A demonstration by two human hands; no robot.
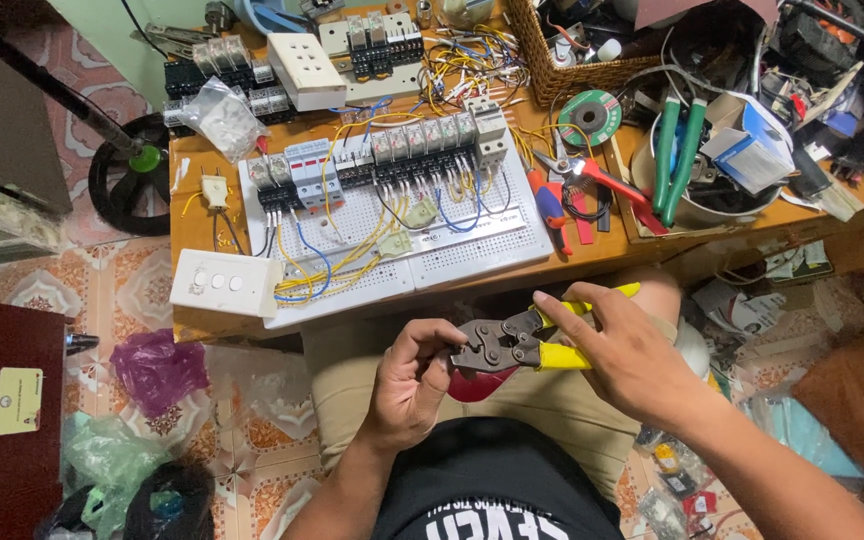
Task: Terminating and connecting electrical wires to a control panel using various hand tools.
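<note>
- A crimping tool point(532, 340) with yellow handles is held over the lap, just below the near edge of the wooden workbench point(187, 200).
- The right hand point(627, 360) is closed around the yellow handles; the index finger is laid along the upper handle.
- The left hand point(414, 385) is closed at the dark metal head of the tool, with fingertips pinched at the jaw area. Whether a terminal or wire end is pinched there cannot be told; it is too small to be seen.
- On the bench, a white perforated panel point(472, 255) is already fitted with a row of relays and breakers point(382, 155), and many yellow, blue and white wires point(337, 265) are already routed between them.
- A white switch plate point(224, 283) lies at the panel's left edge, with yellow wires run toward it.
- Wiring is judged to be well advanced but unfinished: loose wire bundles remain at the back of the bench, and red-handled cutters point(592, 180) lie beside the panel.
</note>
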